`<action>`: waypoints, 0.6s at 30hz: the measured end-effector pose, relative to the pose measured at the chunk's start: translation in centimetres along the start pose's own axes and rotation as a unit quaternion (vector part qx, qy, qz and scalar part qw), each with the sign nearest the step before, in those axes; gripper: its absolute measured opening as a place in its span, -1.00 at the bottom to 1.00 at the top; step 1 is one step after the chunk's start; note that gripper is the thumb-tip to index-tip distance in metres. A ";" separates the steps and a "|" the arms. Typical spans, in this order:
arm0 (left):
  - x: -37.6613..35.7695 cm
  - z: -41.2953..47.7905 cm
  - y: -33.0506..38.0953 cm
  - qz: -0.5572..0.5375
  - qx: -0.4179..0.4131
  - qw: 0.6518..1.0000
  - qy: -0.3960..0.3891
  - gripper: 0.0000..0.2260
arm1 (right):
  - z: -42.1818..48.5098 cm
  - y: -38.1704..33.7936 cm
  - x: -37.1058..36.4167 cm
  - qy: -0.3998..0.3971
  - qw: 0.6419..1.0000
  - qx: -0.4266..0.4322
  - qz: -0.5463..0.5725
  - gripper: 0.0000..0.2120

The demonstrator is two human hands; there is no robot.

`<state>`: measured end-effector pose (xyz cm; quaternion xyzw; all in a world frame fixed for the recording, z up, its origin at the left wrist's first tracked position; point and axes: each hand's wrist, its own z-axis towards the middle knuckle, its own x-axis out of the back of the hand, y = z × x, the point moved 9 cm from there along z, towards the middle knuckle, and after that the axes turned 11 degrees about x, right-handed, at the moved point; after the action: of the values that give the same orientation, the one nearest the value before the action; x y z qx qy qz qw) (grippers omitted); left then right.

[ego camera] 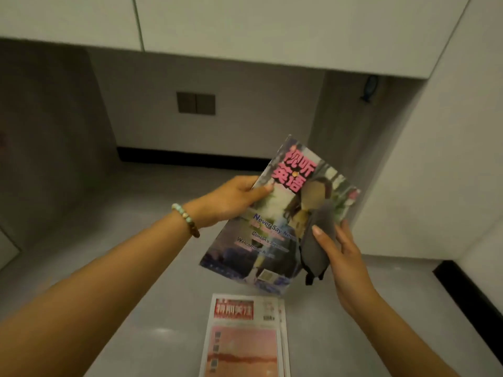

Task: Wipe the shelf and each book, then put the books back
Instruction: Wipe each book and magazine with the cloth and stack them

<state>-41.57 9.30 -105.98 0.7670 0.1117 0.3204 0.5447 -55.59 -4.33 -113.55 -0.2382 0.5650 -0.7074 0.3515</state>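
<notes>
Above the shelf (152,270), left hand (231,202) grips book (268,227); right hand (341,251) pinches cloth (317,240) against it.

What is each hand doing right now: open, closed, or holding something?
Left hand: grips the magazine by its upper left edge.
Right hand: pinches the grey cloth against the magazine's right edge.

The book (275,219) hung over the counter (136,295), left hand (231,200) at its 9 o'clock, cloth (315,240) and right hand (343,257) at 4; a stack of books (245,338) lay at 6, a wall switch (196,102) behind at 11.
</notes>
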 end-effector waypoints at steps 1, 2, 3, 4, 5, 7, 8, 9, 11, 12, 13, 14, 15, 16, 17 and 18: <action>1.2 -0.9 2.8 0.001 -0.039 0.999 0.015 -0.77 | 0.9 -2.1 0.1 0.013 1.000 0.017 0.002 -0.29; 2.4 -1.9 5.7 0.007 -0.079 0.996 0.029 -0.76 | 1.7 -4.2 0.1 0.023 0.999 0.022 0.017 -0.27; 3.5 -2.9 8.5 0.008 -0.119 0.992 0.041 -0.75 | 2.4 -5.6 0.0 0.025 0.999 0.011 0.042 -0.27; 4.7 -4.0 11.2 0.003 -0.154 0.987 0.051 -0.75 | 3.0 -7.2 -0.4 0.014 0.997 0.004 0.076 -0.29; 6.0 -5.0 13.8 -0.004 -0.184 0.981 0.064 -0.77 | 3.5 -9.0 -1.0 -0.006 0.995 0.003 0.096 -0.33; 9.1 -6.7 18.8 -0.026 -0.233 0.966 0.105 -0.77 | 4.7 -13.0 -2.6 -0.049 0.993 0.017 0.103 -0.30; 10.8 -7.5 21.2 -0.039 -0.254 0.957 0.133 -0.76 | 5.4 -15.1 -3.3 -0.064 0.992 0.032 0.102 -0.27; 12.4 -8.2 23.4 -0.052 -0.273 0.947 0.163 -0.76 | 6.0 -17.2 -4.0 -0.074 0.991 0.053 0.101 -0.23; 15.4 -9.3 26.8 -0.088 -0.302 0.927 0.203 -0.81 | 7.4 -21.2 -5.2 -0.083 0.988 0.100 0.089 -0.15; 16.7 -9.6 28.3 -0.112 -0.309 0.920 0.213 -0.82 | 8.1 -23.2 -5.8 -0.085 0.985 0.120 0.087 -0.16; 18.0 -9.6 29.5 -0.131 -0.313 0.914 0.223 -0.83 | 8.6 -25.1 -6.5 -0.089 0.982 0.137 0.091 -0.21; 19.3 -9.7 30.7 -0.143 -0.313 0.909 0.236 -0.84 | 9.1 -27.2 -7.2 -0.095 0.979 0.152 0.093 -0.29; 20.7 -9.7 31.8 -0.150 -0.310 0.904 0.255 -0.84 | 9.7 -29.2 -7.8 -0.092 0.978 0.165 0.089 -0.39; 22.2 -9.6 32.9 -0.152 -0.307 0.899 0.273 -0.84 | 10.4 -31.3 -8.2 -0.081 0.976 0.180 0.091 -0.53; 23.5 -9.4 34.1 -0.149 -0.299 0.898 0.287 -0.81 | 11.2 -33.4 -8.3 -0.065 0.974 0.193 0.099 -0.66; 24.7 -9.3 35.3 -0.142 -0.283 0.901 0.296 -0.68 | 12.3 -35.2 -8.4 -0.048 0.973 0.203 0.101 -0.75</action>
<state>-34.48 15.78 -62.99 0.4266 0.2795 0.4699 0.7204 -49.26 -1.66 -75.92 -0.1372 0.4136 -0.7557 0.4889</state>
